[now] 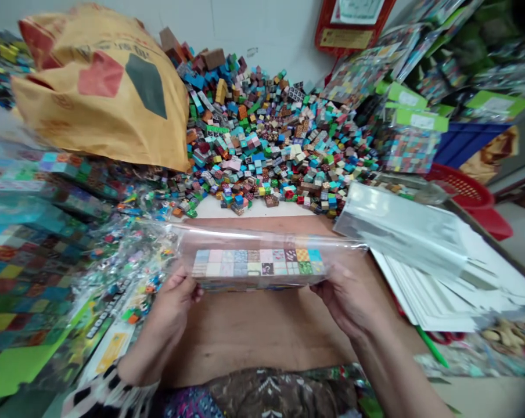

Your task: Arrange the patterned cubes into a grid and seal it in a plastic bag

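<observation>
A clear plastic bag is stretched out above the brown board, with a row of small patterned cubes inside it. The cubes are lined up side by side in a long block. My left hand pinches the bag at the block's left end. At the right end, my right hand grips the same bag, its fingertips partly hidden beneath the plastic.
Loose coloured cubes are heaped against the wall beside a yellow sack. Packed cube bags stand at left. To the right lie white cards, a stack of clear bags and a red basket.
</observation>
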The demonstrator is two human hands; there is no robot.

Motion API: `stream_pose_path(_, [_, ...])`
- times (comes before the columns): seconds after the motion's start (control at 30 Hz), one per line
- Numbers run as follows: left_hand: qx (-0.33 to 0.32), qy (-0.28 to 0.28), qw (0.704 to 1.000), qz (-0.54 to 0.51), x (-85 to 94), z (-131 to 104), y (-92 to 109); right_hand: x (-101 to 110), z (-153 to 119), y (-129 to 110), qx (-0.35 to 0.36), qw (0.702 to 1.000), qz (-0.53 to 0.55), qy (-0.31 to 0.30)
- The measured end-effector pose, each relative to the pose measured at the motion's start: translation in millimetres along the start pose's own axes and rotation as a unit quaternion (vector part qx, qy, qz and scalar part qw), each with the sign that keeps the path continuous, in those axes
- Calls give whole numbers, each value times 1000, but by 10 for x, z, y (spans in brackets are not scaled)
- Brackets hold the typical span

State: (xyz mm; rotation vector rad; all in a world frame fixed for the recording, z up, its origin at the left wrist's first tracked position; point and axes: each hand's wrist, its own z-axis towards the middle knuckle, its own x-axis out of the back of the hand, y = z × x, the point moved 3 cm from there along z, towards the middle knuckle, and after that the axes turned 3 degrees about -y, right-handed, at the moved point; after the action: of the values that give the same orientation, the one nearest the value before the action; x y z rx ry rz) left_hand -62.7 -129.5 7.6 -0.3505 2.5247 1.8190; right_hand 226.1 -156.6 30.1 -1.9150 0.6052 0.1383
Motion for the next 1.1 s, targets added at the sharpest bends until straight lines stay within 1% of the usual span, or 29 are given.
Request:
stream_pose_path(0.1, [-30, 8, 999, 8, 0, 5, -12, -5, 1, -2, 4, 1000, -8, 2])
stream_pose_path(0.17, [-37, 21, 999, 12, -3, 4, -41, -1, 2, 0, 9, 1000, -10, 2])
stream_pose_path(0.27, [-29, 38, 999, 18, -16, 0, -87, 6, 1, 19, 8, 1000, -4, -6])
stream_pose_path(0.37, [-19, 40, 999, 15, -37, -4, -105, 11, 7, 60, 8, 1000, 11, -15])
stream_pose_path(0.5, [1, 45, 999, 8, -62, -11, -106, 23, 45, 129, 41, 999, 16, -28])
stream_pose_path(0.6, [-5, 50, 999, 4, -87, -30, -92, 39, 85, 170, 67, 997, 10, -35])
stream_pose_path(0.7, [-14, 50, 999, -1, -120, -55, -79, 60, 117, 184, 78, 996, -1, -38])
stream_pose_path(0.83, [-20, 45, 999, -6, -142, -66, -66, 80, 118, 168, 71, 996, -13, -53])
stream_pose_path(1.1, [-4, 58, 998, -18, -108, -34, -73, 144, 55, 160, 58, 993, 32, -98])
